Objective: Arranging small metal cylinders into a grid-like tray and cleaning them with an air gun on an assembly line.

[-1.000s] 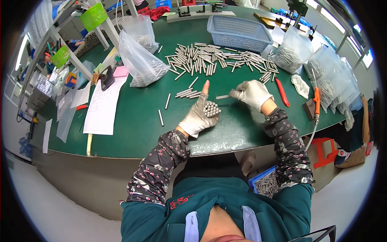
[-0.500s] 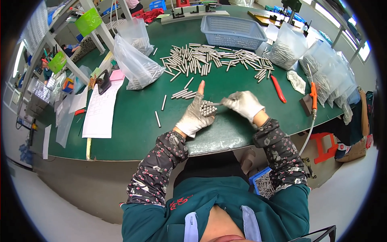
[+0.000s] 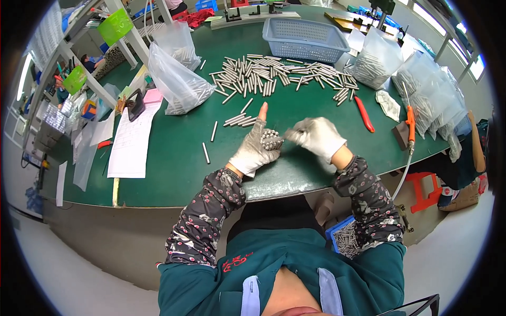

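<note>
My left hand [image 3: 253, 152], in a white glove with a bare thumb, is closed around a bundle of short metal pins [image 3: 271, 139]. The pins' round ends face up. Just to the right of the bundle is my gloved right hand [image 3: 315, 138], its fingers pinched together and blurred at the tips. Whatever lies in that pinch is hidden. Beyond my left hand a few loose pins [image 3: 240, 120] lie side by side on the green tabletop [image 3: 174, 158]. Farther back spreads a large heap of the same pins [image 3: 258, 73].
A blue-grey plastic basket [image 3: 305, 42] stands behind the heap. Clear bags of pins flank it, one bag [image 3: 176, 81] at left. Red-handled pliers [image 3: 364, 114], a white cloth [image 3: 388, 105] and an orange air gun [image 3: 410, 124] lie at right. A printed sheet [image 3: 132, 139] rests at left.
My right hand has drawn its fingertips in beside the bundle; the metal piece that showed between them and the pins is no longer visible. My left hand keeps its hold.
</note>
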Demonstrator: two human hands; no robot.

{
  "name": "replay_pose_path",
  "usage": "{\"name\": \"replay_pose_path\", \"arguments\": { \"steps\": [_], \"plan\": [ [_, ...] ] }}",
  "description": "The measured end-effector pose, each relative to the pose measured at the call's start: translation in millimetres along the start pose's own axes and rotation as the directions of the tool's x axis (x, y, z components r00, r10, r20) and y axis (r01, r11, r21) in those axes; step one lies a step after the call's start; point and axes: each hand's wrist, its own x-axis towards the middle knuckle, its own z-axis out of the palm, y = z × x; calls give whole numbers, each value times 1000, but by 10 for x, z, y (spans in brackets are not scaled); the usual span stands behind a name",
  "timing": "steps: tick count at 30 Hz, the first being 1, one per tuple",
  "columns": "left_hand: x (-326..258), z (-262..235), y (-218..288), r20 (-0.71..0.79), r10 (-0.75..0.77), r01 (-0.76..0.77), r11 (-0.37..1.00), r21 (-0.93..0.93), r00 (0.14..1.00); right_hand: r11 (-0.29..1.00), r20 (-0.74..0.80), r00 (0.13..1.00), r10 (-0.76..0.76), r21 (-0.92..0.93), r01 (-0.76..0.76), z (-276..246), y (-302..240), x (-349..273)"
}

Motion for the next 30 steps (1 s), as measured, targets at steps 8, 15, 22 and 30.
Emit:
{"name": "replay_pose_path", "arguments": {
  "steps": [8, 15, 22, 30],
  "plan": [
    [-13, 25, 74, 14, -67, 68, 987, -145, 998, 996, 25, 998, -59, -62, 60, -36, -48, 85],
    [-11, -2, 52, -10, -59, 60, 994, 96, 998, 994, 25, 999, 20, -109, -17, -79, 22, 152],
    [-12, -1, 67, -1, -72, 72, 996, 55, 997, 976, 54, 983, 174, -142, -165, -152, -26, 205],
    [-9, 26, 104, 5, -96, 96, 995, -16, 995, 982, 92, 982, 168, -101, -158, -134, -1, 180]
  ]
}}
